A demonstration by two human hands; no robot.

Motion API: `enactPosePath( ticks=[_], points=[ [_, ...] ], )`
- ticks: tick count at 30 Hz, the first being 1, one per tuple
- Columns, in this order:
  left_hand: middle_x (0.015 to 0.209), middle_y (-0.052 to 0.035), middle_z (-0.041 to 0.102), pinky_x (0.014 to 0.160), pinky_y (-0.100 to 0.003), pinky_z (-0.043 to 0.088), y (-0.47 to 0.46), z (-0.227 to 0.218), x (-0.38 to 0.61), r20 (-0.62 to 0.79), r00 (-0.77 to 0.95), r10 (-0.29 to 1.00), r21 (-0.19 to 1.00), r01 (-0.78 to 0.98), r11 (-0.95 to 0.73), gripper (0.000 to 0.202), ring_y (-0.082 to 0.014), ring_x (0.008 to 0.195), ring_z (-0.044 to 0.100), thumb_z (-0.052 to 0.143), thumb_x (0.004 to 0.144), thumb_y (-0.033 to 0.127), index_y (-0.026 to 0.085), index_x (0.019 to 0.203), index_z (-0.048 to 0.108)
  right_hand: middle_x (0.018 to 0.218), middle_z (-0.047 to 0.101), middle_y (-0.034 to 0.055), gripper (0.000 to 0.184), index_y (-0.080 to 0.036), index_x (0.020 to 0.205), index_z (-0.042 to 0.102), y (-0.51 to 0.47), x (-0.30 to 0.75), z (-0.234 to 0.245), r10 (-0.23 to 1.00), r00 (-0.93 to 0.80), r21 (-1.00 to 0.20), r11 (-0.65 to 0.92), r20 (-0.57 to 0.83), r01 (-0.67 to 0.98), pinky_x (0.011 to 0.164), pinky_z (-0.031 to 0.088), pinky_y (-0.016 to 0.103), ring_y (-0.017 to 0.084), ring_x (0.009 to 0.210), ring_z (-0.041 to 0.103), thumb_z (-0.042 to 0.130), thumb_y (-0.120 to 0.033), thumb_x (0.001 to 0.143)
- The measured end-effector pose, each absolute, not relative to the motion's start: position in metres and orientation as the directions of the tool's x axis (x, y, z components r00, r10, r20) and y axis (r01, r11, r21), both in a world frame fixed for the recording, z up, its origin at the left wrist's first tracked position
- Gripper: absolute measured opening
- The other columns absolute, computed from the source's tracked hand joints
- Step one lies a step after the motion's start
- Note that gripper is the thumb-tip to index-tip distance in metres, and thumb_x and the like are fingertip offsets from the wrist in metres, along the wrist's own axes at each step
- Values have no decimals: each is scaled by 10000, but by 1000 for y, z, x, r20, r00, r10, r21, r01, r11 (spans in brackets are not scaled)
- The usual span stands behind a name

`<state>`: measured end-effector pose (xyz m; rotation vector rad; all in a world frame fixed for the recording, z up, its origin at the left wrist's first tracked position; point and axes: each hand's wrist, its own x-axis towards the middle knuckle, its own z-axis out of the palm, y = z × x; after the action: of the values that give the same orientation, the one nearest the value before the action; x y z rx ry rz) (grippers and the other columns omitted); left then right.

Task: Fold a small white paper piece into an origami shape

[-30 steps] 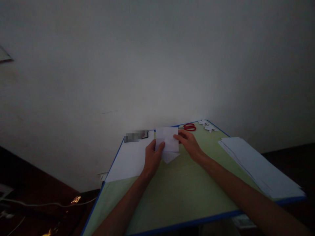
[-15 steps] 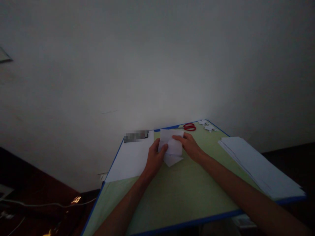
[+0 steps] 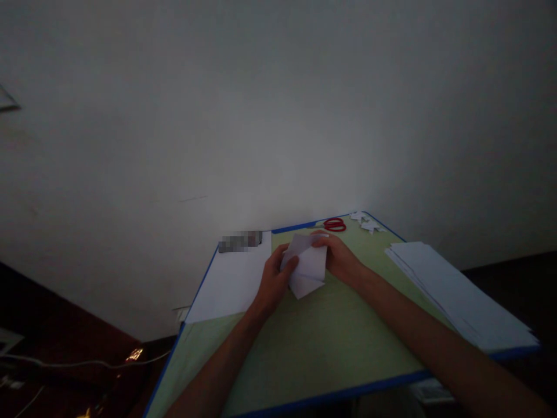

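Over the desk (image 3: pixel 331 348), fingers of a person's left hand (image 3: pixel 273 280) and right hand (image 3: pixel 342 256) clamp a folded white paper (image 3: pixel 311 266) from nine and two o'clock, seemingly to steady its bent upper part. Red-handled scissors (image 3: pixel 335 229) lie at one o'clock, stacked paper (image 3: pixel 461 302) at three.

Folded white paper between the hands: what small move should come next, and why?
Probably, the right hand should press the shaded upper flap flat while the left hand steadies the folded white paper. The flap looks bent rather than flat, the right hand grips the upper right corner, and the left thumb lies across the left side.
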<state>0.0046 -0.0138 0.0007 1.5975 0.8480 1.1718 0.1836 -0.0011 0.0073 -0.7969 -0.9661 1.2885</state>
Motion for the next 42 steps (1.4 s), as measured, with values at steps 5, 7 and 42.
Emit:
enactPosePath(
  ticks=[5,7,42],
  points=[
    [892,-51,708,634,-240,452,-14,2,5,302,278,912,943,55,-330,324,-178,757,608,650,847,418,176,1050,726,728,660,34,140,-205,726,568,0,186,6,993,-26,-894,92,114,-439,646,459,342,221,690,600,559,-226,588],
    [907,-59,717,646,-247,456,-14,3,5,308,283,909,939,67,-339,316,-188,780,615,651,841,417,176,1023,743,747,674,41,112,-208,715,557,-1,187,6,991,-61,-893,77,115,-443,674,475,360,226,703,614,545,-238,607],
    [903,-69,703,675,-283,521,-4,-4,4,354,-49,934,935,-12,-355,376,-181,773,648,728,773,442,143,985,646,976,707,73,150,-192,931,691,-13,171,-2,841,-24,-820,533,540,208,711,523,295,180,856,667,625,-322,894]
  ],
)
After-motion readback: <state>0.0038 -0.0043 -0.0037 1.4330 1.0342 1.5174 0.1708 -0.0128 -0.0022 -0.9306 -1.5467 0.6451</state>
